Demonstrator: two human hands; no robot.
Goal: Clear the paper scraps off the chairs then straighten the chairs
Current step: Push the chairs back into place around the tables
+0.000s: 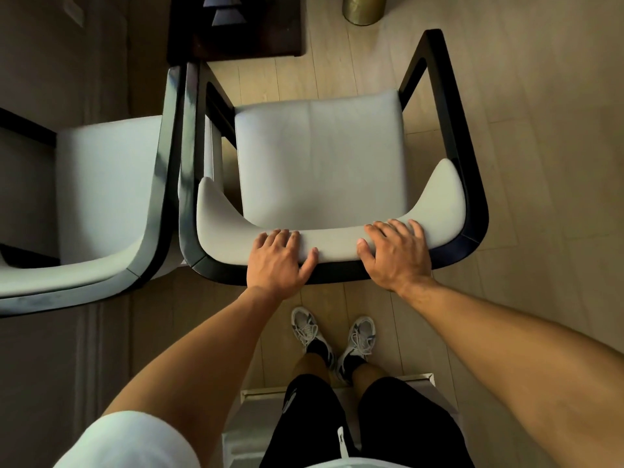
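1. At the near edge of the right chair (320, 157), both hands grip its padded backrest; left hand (277, 261) and right hand (395, 255) curl over the top.
2. Just left, touching it, stands the second chair (101, 197); both seats look bare.
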